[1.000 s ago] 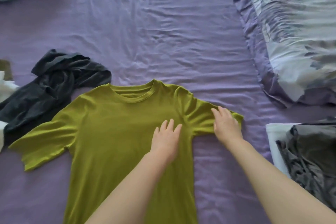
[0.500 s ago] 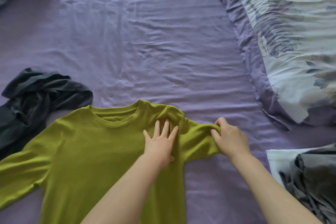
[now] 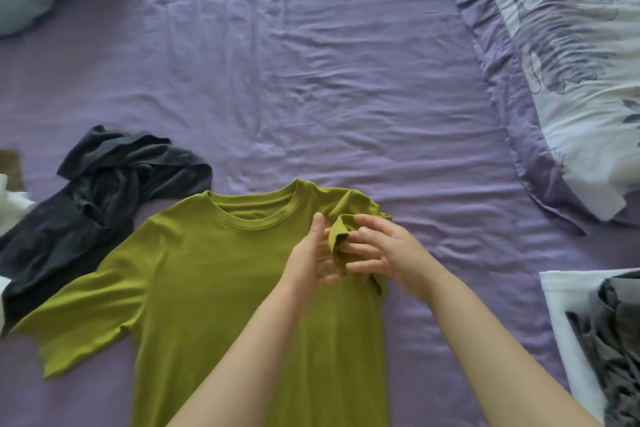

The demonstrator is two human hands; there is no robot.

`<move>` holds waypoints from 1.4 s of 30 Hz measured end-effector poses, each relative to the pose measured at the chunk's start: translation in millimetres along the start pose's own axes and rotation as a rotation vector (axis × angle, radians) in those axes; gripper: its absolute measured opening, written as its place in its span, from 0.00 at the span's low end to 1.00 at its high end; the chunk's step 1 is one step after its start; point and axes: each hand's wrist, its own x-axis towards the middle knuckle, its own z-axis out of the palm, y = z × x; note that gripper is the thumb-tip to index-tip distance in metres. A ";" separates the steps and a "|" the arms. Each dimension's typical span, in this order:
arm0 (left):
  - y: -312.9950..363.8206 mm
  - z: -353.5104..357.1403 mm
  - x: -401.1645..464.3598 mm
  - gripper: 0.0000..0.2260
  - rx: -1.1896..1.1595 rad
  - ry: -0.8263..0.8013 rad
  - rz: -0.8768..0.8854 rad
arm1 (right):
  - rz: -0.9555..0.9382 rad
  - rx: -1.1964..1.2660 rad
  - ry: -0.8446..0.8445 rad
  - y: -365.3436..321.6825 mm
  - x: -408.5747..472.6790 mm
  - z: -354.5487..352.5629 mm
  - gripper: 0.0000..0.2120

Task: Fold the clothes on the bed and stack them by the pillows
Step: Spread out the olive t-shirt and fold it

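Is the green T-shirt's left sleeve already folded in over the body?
No: the green T-shirt's left sleeve lies spread flat on the purple sheet, while the right sleeve is drawn in between both hands.

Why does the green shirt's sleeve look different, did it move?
Yes. The sleeve on the right lay flat out toward the quilt; the right hand has pulled it inward over the shirt, next to the left hand, away from the quilt.

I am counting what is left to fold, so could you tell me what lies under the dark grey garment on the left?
The dark grey garment lies crumpled on the purple sheet, overlapping a white cloth at the left edge. Anything else beneath it is covered.
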 end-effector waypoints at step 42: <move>-51.6 -137.4 -31.0 0.22 1.485 0.526 0.327 | -0.198 -1.805 0.290 109.7 19.0 80.3 0.28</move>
